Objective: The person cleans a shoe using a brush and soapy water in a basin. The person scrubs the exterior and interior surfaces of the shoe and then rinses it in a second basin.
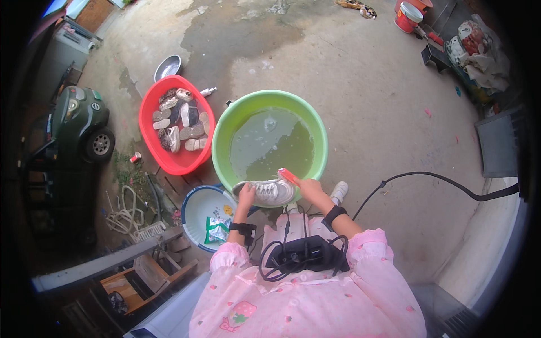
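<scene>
My left hand grips a pale grey-white lace-up sneaker by its heel end, fingers closed around the collar. The sneaker lies sideways over the near rim of a big round green tub. In my right hand is a red-handled brush, held at the toe end of the sneaker. Its bristles are too small to make out clearly. Murky greenish water with some foam stands in the tub.
A red oval tub of several shoes stands left of the green one. A blue-rimmed basin holds a green-and-white packet. Beyond are a metal bowl and a white bottle. A black cable runs right; a dark green car stands left.
</scene>
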A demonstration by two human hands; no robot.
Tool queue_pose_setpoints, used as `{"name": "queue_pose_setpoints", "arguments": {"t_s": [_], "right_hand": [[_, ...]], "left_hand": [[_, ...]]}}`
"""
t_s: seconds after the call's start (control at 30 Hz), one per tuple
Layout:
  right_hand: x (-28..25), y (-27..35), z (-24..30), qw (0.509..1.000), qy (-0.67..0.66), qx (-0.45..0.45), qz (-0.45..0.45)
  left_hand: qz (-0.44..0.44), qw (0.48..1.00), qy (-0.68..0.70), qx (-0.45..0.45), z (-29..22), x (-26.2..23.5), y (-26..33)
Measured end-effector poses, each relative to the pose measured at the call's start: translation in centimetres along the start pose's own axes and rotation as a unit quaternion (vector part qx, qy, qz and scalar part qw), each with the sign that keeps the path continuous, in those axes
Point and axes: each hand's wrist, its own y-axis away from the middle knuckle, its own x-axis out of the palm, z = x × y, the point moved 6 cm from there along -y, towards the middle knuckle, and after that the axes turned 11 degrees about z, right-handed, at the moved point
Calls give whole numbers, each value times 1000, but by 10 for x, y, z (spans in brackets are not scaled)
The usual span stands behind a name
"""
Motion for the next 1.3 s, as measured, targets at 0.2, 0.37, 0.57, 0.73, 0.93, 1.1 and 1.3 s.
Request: {"name": "queue_pose_setpoints", "arguments": {"t_s": [0.2,0.37,0.57,0.73,0.93,1.1,1.3], "right_hand": [[-8,-4,40,999,-15,-17,-28],[-14,32,39,1000,18,-17,15],[0,37,28,998,47,10,49],[16,11,35,995,87,26,35],[36,-6,37,991,129,33,-12],[25,-13,19,981,190,31,-25],[-24,-25,-5,979,161,116,-48]], "left_hand": [[-34,999,0,-41,15,0,-2],[-75,995,4,-65,20,11,-6],[-161,986,18,-47,5,14,5],[-62,997,-4,-47,-12,18,11],[-43,996,-41,-61,1,23,5],[-59,996,-37,-59,10,26,1],[-64,996,-8,-58,13,25,8]]}}
